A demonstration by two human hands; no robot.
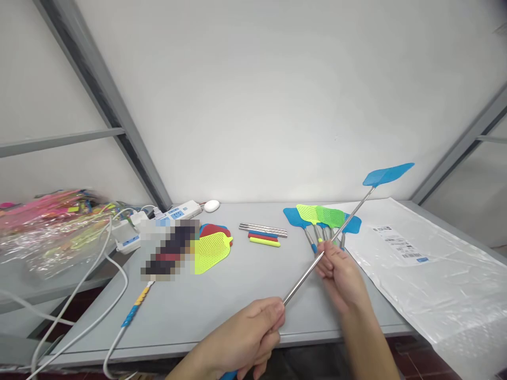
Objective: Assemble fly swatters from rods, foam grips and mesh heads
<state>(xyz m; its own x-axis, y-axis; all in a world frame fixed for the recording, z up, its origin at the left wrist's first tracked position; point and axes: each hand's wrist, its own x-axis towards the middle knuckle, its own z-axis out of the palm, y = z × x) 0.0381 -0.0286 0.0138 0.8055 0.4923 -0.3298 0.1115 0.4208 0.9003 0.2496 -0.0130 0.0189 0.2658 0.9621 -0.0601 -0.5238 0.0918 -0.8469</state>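
A blue fly swatter [386,174] with a long metal rod slants across the front of the table, its head up at the right. Near the rod's lower end my left hand [253,338] is closed around it, and a bit of blue handle shows below. My right hand [335,269] pinches the rod about halfway up. Just behind that hand lies a fanned group of fly swatters [330,216] with blue, yellow-green and green heads. Left of them are metal rods [263,230] and coloured handles [264,241]. Loose swatter heads [214,250] in yellow-green, red and blue lie further left.
A power strip [178,212] with plugs and a white mouse [211,206] sit at the back left. White cables [113,311] run over the left edge. Plastic bags [51,232] lie far left, and a white package [407,274] covers the right side. A blurred-out object [172,250] lies left.
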